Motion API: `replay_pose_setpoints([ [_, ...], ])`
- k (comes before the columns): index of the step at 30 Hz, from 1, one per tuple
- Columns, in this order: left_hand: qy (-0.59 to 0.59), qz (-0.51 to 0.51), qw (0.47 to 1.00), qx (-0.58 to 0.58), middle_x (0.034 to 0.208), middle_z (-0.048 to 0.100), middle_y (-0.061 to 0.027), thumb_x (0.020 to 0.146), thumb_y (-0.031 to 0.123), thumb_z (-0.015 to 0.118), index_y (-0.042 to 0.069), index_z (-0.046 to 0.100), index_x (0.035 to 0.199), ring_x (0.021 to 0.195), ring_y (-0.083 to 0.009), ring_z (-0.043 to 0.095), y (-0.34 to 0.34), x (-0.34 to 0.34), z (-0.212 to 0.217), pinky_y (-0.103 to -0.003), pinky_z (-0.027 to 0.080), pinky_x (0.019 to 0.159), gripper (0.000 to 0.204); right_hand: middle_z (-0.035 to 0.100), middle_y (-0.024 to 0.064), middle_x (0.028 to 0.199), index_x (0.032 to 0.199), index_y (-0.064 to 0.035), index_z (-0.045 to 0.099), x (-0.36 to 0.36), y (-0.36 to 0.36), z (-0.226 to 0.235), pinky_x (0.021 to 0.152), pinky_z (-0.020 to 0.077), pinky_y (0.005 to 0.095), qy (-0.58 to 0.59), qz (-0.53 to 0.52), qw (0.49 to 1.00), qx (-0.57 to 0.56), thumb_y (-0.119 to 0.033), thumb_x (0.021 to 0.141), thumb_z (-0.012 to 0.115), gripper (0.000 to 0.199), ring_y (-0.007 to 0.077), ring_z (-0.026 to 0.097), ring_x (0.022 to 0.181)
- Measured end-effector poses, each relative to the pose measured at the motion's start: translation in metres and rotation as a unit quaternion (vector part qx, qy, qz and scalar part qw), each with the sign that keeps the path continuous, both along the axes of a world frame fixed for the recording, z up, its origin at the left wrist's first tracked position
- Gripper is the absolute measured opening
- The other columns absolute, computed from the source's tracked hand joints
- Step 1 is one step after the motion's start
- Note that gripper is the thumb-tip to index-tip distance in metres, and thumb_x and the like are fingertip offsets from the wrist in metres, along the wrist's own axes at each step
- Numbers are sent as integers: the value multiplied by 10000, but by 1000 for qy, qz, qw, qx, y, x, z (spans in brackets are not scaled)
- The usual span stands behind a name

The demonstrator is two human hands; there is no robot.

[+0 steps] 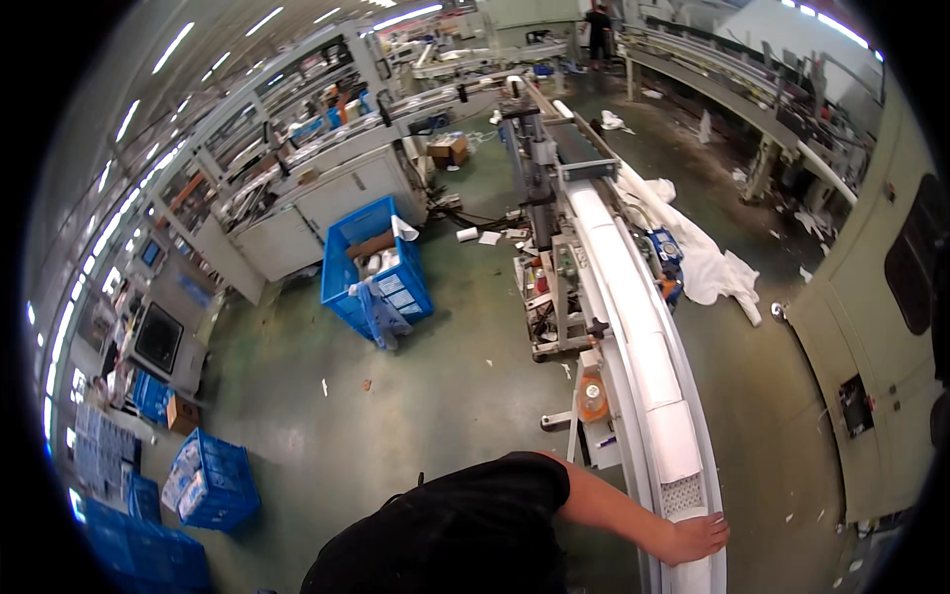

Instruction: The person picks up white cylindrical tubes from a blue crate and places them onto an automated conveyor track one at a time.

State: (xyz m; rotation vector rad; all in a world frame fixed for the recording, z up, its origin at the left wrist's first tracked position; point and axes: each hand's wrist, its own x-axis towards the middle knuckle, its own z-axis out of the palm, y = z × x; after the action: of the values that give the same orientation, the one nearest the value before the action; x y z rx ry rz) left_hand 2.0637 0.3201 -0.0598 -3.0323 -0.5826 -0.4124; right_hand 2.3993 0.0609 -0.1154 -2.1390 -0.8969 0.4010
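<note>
One forearm crosses from a black sleeve at the lower middle; from the bend of the elbow it is my left arm. At its end, my left hand lies across a smooth white piece on the conveyor, its fingers together and bent over the far right side. The thumb is hidden. Just beyond the hand, a short gap bares the patterned belt. Past that, a row of similar white pieces lies end to end along the curving channel. Whether they are rolls or folded stacks, I cannot tell. My right hand is out of view.
Metal rails edge the conveyor. Beneath it, an orange container stands on the frame. White cloth-like material trails on the floor to the right, near a machine cabinet. Left stand blue crates, partly filled.
</note>
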Motion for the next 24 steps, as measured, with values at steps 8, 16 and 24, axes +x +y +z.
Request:
replay_pose_setpoints([
  [8,-120,-89,986,-69,1138,515,-224,602,300,659,-81,529,1110,1136,-374,456,-32,34,12,-481,294,1038,648,603,207,1104,1178,54,561,-42,-94,49,793,518,367,21,-164,982,90,-221,900,564,392,278,605,926],
  [16,-97,-389,865,-300,1172,567,-151,738,228,684,37,557,1151,1071,-329,549,-185,50,103,-416,467,893,473,614,130,1124,1211,-12,566,-171,-284,111,848,494,311,50,-410,898,149,-195,905,617,360,196,591,1002],
  [24,332,-635,666,-206,1058,580,-128,784,275,692,35,543,1153,985,-327,577,-445,70,50,-423,476,830,465,661,138,924,1189,63,520,-336,-548,-16,665,499,289,44,-723,685,-78,-279,803,666,536,169,625,734],
])
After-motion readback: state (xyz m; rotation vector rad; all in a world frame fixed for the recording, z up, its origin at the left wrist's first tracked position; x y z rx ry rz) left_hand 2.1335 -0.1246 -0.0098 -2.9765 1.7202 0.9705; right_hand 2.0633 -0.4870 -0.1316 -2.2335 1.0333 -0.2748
